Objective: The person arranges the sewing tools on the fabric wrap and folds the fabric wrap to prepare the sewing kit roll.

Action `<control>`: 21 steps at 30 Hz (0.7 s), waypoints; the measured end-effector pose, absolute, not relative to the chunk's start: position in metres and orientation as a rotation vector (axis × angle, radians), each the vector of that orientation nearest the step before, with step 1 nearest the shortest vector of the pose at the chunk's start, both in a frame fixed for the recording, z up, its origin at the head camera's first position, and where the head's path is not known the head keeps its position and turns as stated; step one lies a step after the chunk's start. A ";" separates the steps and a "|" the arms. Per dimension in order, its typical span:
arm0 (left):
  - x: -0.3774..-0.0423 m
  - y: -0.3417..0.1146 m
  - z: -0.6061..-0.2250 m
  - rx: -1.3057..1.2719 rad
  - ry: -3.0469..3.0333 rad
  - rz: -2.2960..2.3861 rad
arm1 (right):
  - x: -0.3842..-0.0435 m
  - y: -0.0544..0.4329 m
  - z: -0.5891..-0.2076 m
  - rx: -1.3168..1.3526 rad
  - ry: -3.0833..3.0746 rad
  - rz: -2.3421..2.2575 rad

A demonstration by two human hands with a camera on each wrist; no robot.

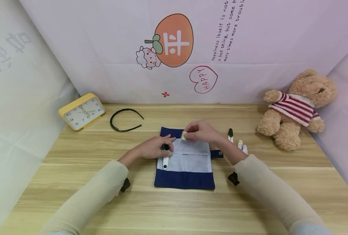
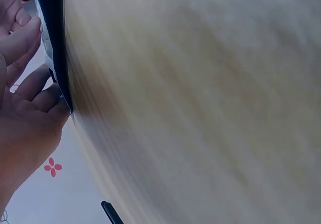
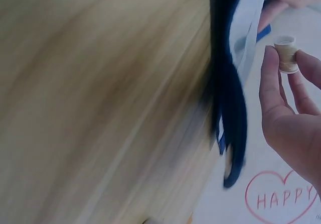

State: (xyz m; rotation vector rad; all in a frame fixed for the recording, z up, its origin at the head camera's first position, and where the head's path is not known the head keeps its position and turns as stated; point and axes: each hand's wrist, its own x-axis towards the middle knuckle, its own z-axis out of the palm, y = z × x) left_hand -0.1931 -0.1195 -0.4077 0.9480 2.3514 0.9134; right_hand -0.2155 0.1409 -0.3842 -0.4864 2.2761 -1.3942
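A navy fabric pouch (image 1: 185, 180) with a pale grey lining lies unfolded on the table. My right hand (image 1: 202, 132) is over its upper part and pinches a small spool of beige thread (image 3: 286, 56) between thumb and fingers. At the pouch's left side, my left hand (image 1: 154, 147) rests with its fingers spread over the lining. Under those fingers lies a slim white tool (image 1: 165, 162) with a black part, partly covered by the hand. A snap strap (image 1: 217, 154) sticks out from the pouch's right side.
A yellow alarm clock (image 1: 82, 111) and a black headband (image 1: 118, 130) stand and lie at the back left. Beyond my right forearm are a white item with a dark tip (image 1: 231, 133) and small white things (image 1: 242, 147). A teddy bear (image 1: 291, 112) sits at the back right.
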 end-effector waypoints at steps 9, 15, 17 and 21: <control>-0.193 -0.117 -0.406 0.918 2.372 0.877 | -0.215 0.122 -0.391 -0.526 2.234 -1.284; -0.191 -0.115 -0.405 0.919 2.391 0.881 | -0.214 0.117 -0.392 -0.497 2.218 -1.286; -0.191 -0.114 -0.406 0.918 2.399 0.892 | -0.214 0.116 -0.391 -0.503 2.218 -1.279; -0.190 -0.113 -0.406 0.908 2.414 0.924 | -0.213 0.114 -0.391 -0.549 2.222 -1.264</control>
